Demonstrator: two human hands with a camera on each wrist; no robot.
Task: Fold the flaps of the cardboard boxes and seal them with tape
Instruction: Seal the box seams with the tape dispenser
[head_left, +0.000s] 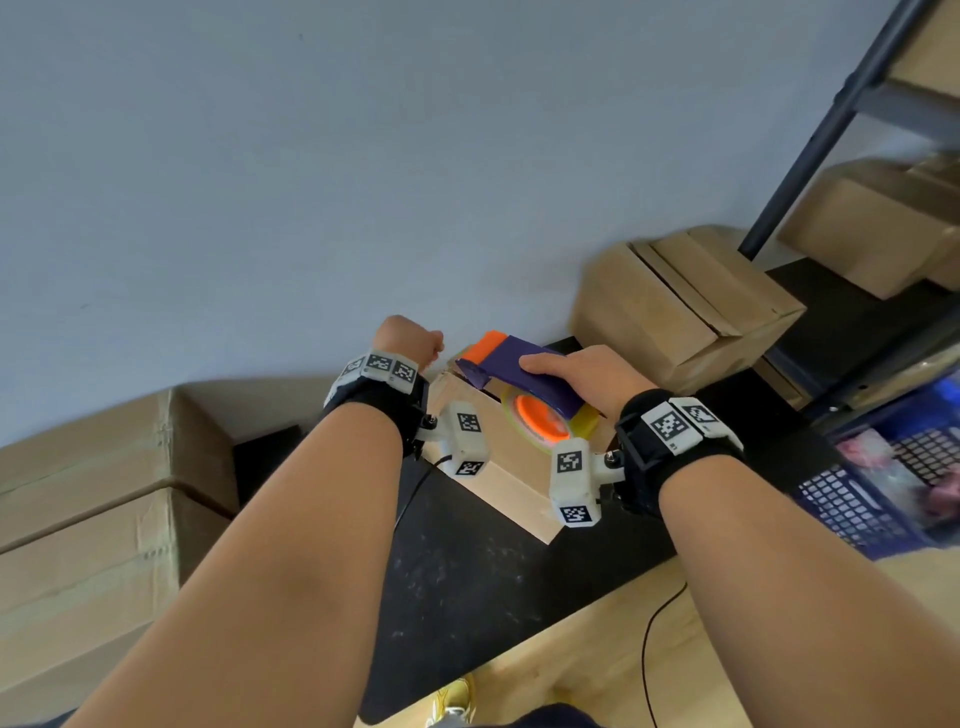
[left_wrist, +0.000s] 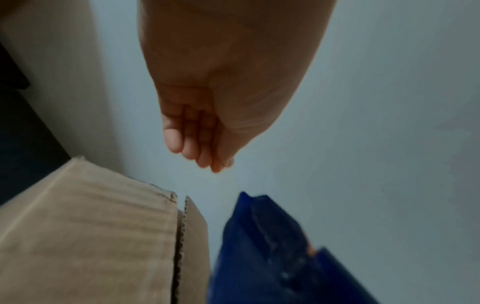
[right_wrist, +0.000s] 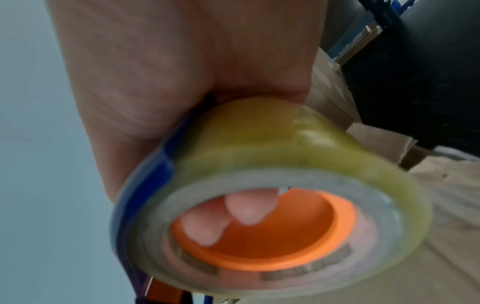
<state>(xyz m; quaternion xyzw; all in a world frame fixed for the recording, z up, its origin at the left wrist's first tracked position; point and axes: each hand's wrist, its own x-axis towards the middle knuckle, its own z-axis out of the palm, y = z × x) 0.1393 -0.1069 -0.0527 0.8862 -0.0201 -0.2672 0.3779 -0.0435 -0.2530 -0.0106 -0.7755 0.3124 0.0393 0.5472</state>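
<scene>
A small cardboard box (head_left: 498, 467) with its flaps folded shut sits on the black table (head_left: 467, 582). My right hand (head_left: 587, 374) grips a blue and orange tape dispenser (head_left: 519, 364) over the box top, its yellowish tape roll (head_left: 540, 421) just above the cardboard. The right wrist view shows the tape roll (right_wrist: 285, 154) close up, with two fingertips (right_wrist: 246, 207) hooked inside the orange hub (right_wrist: 272, 246). My left hand (head_left: 410, 340) hovers at the box's far end as a fist. In the left wrist view the left hand (left_wrist: 202, 123) holds nothing visible, above the box (left_wrist: 91, 236) and dispenser (left_wrist: 272, 257).
Large cardboard boxes (head_left: 78, 545) stand at the left. Another box (head_left: 675, 306) lies at the back right, near a dark shelf post (head_left: 831, 119) with more boxes behind it. A blue mesh crate (head_left: 883, 467) sits at the right. A black cable (head_left: 649, 649) hangs below the table edge.
</scene>
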